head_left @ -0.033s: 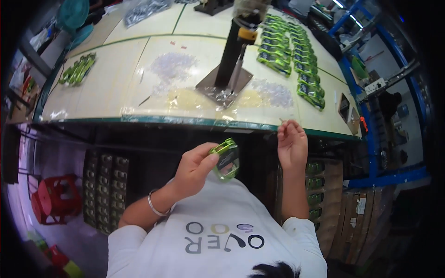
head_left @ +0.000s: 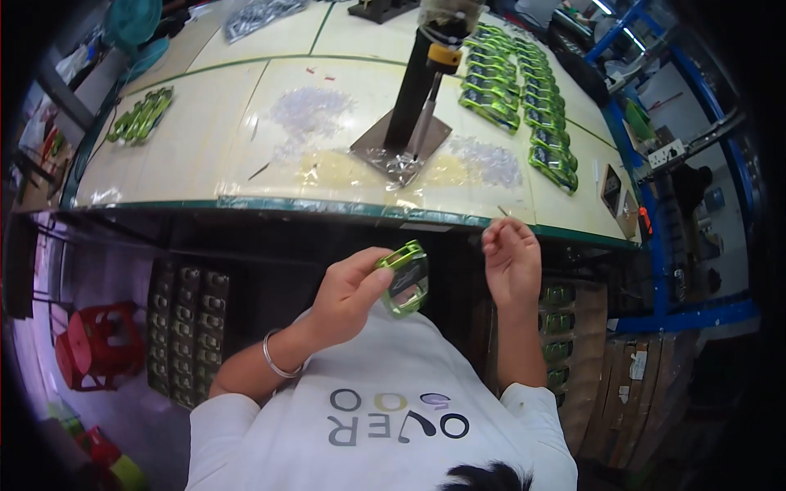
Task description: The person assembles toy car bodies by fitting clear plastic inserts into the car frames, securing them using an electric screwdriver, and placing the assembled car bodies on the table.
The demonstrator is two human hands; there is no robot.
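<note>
I've fingers closed in both: left hand (head_left: pixel 348 299) on a case (head_left: pixel 407 285) this near side of the counter (head_left: pixel 192 180), right hand (head_left: pixel 514 262) on a thin stick (head_left: pixel 503 211). A post (head_left: pixel 405 102) obstructs the middle; wrapped rows (head_left: pixel 550 123) lie far right.

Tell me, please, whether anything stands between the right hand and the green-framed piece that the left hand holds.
Nothing visible does: only open space shows between the right hand and the green-framed piece in the left hand.

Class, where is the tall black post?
In the head view, the tall black post stands near the table's front edge, between the larger heap of clear pieces on its left and rows of green-rimmed parts on its right.
</note>
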